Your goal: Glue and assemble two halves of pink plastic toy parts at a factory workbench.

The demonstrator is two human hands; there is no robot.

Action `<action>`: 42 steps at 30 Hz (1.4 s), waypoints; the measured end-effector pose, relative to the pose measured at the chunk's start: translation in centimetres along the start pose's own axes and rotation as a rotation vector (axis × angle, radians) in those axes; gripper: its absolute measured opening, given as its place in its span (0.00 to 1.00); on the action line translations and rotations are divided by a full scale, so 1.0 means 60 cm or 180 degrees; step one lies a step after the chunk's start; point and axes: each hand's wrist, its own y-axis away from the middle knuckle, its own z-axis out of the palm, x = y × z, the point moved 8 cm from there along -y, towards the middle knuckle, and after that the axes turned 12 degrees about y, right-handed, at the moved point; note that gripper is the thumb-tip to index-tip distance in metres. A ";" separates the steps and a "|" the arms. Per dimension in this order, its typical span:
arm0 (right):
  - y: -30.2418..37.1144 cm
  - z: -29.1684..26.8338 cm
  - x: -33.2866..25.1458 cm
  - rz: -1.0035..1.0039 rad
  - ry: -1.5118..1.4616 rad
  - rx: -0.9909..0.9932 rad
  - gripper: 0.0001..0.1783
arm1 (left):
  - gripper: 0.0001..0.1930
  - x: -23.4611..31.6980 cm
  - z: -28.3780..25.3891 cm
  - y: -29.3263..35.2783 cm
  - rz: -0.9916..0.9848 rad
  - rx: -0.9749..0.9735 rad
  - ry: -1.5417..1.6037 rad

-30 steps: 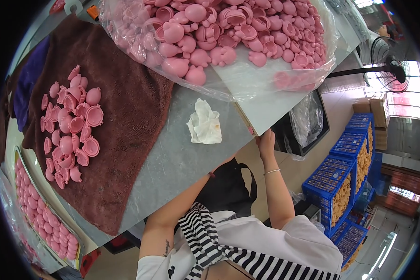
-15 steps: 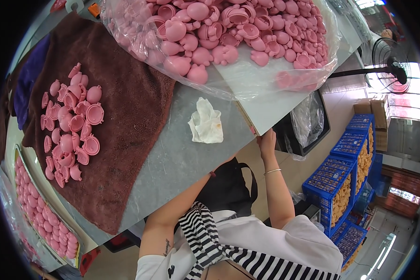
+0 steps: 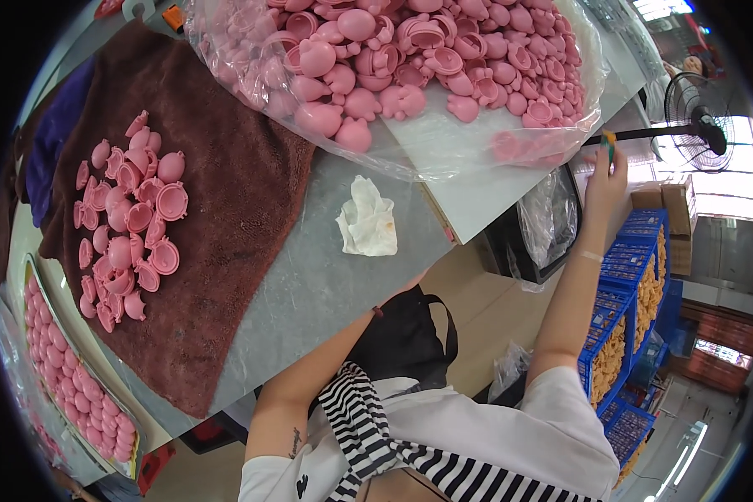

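In the head view, pink shells (image 3: 171,202) lie loose on the brown cloth (image 3: 243,226), with more in the clear bag (image 3: 376,167); how much is finished cannot be told. The right hand (image 3: 602,178) pinches a small green-and-yellow object (image 3: 611,153) at its fingertips, beyond the table (image 3: 297,289). The left hand is hidden, its state unknown.

smooth, softly shiny pink plastic shells (image 3: 172,202), thin glossy transparent plastic bag (image 3: 376,161), rough matt brown plush cloth (image 3: 226,226), smooth grey worktop (image 3: 297,309) with faint sheen, crumpled matt white tissue paper (image 3: 366,222), blue plastic crates (image 3: 626,268)
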 end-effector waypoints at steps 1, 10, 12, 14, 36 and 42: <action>-0.043 0.003 0.007 -0.0567 0.0393 0.0066 0.15 | 0.16 0.013 0.001 -0.004 0.0009 -0.0073 -0.0113; -0.182 0.099 0.040 -0.0058 0.0904 -0.0596 0.20 | 0.17 -0.005 0.005 0.013 0.0069 -0.0080 -0.0163; -0.208 0.095 0.088 -0.0288 0.0954 -0.0461 0.21 | 0.17 0.017 0.014 0.012 0.0399 -0.0076 0.0075; -0.210 0.102 0.108 -0.0235 0.0848 -0.0521 0.21 | 0.18 0.010 0.018 0.007 -0.0482 -0.0297 0.0575; 0.522 0.156 0.032 0.2605 -0.3265 -0.2298 0.24 | 0.13 0.095 0.020 0.024 0.0208 -0.0797 0.0198; 0.506 0.156 -0.030 0.3631 -0.4264 -0.1686 0.22 | 0.11 0.135 -0.012 0.054 -0.0419 -0.1079 -0.0632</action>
